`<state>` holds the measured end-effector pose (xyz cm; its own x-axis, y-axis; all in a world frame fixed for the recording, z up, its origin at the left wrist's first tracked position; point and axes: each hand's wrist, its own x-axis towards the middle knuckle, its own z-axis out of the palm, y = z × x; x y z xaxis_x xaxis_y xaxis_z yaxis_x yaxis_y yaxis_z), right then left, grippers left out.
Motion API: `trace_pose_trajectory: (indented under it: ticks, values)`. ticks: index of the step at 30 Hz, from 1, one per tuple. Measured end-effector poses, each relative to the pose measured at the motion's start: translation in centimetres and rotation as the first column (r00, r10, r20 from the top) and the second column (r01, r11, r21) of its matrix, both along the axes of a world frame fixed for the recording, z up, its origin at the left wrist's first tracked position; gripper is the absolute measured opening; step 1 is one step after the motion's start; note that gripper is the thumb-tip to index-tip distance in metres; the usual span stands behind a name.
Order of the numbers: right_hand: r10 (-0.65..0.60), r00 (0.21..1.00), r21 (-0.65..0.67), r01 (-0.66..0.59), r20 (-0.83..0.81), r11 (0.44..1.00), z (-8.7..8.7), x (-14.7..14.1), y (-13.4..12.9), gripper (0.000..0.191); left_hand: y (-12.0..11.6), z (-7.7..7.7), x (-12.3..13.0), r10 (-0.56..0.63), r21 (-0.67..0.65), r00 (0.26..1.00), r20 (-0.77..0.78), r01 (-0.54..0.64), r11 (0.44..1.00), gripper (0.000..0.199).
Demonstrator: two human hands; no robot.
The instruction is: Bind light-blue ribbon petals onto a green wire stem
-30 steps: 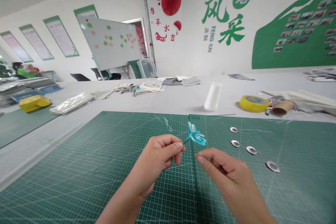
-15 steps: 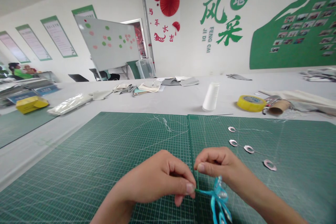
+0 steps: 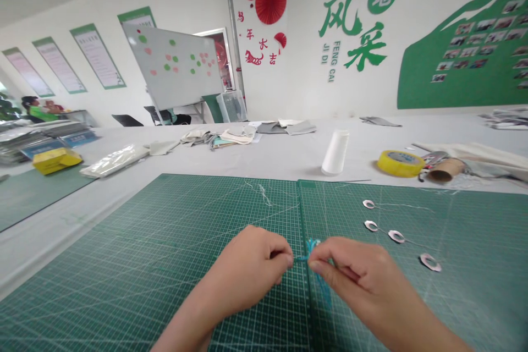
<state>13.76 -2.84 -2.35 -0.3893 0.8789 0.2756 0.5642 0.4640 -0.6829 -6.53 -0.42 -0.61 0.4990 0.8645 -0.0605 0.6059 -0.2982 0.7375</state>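
Observation:
My left hand [image 3: 249, 269] is closed in a pinch on the thin stem of a blue ribbon flower [image 3: 324, 289]. My right hand [image 3: 363, 272] pinches the same flower near the base of its loops, thumb against forefinger. Short loops stick up behind the right fingertips and longer ones hang below them, blurred and partly covered by that hand. Both hands are just above the seam between two green cutting mats [image 3: 198, 214]. Several small pale rings, among them one ring [image 3: 429, 262] nearest my right forearm, lie on the right mat, some with thin strands attached.
Beyond the mats stand a white thread cone [image 3: 335, 153] and a yellow tape roll [image 3: 400, 163] beside a cardboard tube [image 3: 446, 170]. Loose white thread [image 3: 264, 193] lies on the left mat. Farther left are a plastic-wrapped packet [image 3: 115, 160] and a yellow box [image 3: 56, 160].
My right hand has come down to pinch the flower, where before it hovered beside it. Both hands have drawn closer, and the flower has moved up and left.

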Motion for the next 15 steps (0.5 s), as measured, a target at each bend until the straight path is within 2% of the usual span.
trace_pose_trajectory:
  ticks: [7,12,15]
  values:
    - [-0.058,0.995,0.277,0.034,0.079,0.96,-0.9,-0.3,-0.5,0.029,0.6,0.3,0.6,0.184,-0.03,0.974,0.13,-0.181,0.983,0.025]
    - [-0.127,0.987,0.392,0.079,0.099,0.917,-1.3,-0.7,-0.4,0.032,0.8,0.1,0.8,0.234,-0.105,0.941,0.245,-0.215,0.971,0.021]
    - [-0.14,0.99,0.442,0.11,0.035,0.89,-1.6,-0.8,-0.3,0.03,0.8,0.0,1.0,0.271,-0.209,0.902,0.337,-0.209,0.955,0.018]
